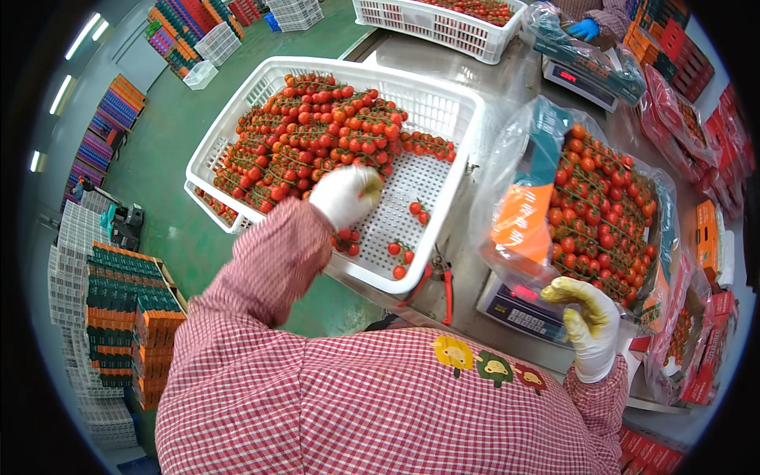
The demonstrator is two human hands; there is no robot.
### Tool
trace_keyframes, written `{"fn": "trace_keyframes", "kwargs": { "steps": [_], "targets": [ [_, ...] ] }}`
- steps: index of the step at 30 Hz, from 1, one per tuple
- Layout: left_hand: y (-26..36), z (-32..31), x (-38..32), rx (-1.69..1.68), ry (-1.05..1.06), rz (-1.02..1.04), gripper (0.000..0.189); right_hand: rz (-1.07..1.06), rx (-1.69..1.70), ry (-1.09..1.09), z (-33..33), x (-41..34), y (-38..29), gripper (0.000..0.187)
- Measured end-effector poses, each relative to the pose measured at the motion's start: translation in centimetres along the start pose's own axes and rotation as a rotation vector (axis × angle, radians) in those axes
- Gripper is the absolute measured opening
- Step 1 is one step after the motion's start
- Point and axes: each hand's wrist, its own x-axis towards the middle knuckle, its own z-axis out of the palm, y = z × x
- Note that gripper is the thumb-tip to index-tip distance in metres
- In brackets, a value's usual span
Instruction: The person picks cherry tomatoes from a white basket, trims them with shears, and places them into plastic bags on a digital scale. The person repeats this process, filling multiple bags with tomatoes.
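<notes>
My left hand (349, 196), in a white glove with a stained yellowish palm, is over a white plastic crate (478, 119). Its fingers curl down beside heaped vine cherry tomatoes (309, 130); blur and the glove's back hide whether they grip anything. A few small tomato sprigs (401, 255) lie apart on the crate's perforated floor. My right hand (588, 326), gloved alike, holds nothing, thumb and fingers apart, in front of a digital scale (522, 314). Upon that scale sits a plastic-lined cardboard box (522, 219) filled with vine cherry tomatoes (599, 214).
Red-handled pruning shears (439, 279) lie on the metal table (469, 317) between crate and scale. Another tomato crate (433, 29) stands at the far edge. A co-worker's blue-gloved hand (585, 29) is beside a second scale (579, 86). Bagged tomato boxes (677, 332) line the right.
</notes>
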Motion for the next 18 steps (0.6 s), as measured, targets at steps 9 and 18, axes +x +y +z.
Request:
{"fn": "trace_keyframes", "kwargs": {
  "steps": [9,18],
  "targets": [
    [-13.1,-7.2,9.8,-0.085,0.115,0.014,0.021,0.146,0.108,-0.138,12.5,5.8,1.6,0.036],
    [-9.0,-1.5,16.4,0.397,-0.280,0.256,0.059,0.259,0.241,-0.159,19.3,10.4,3.1,0.033]
  ]
}}
